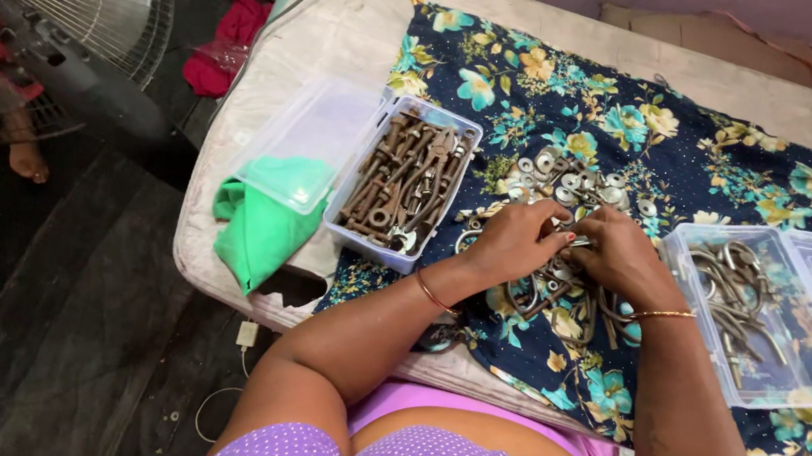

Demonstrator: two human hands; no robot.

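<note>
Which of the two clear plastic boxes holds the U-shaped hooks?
The box beside the right hand; the box by the green cloth holds straight bolts.

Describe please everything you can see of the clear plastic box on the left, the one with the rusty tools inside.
The clear plastic box is rectangular, with a hinged lid thrown open to its left over a green cloth. It lies flat at the edge of the floral cloth, apart from both hands. Inside lie brown, rusty-looking metal pieces: long bolts, nuts and what looks like pliers, piled loosely almost to the rim.
</note>
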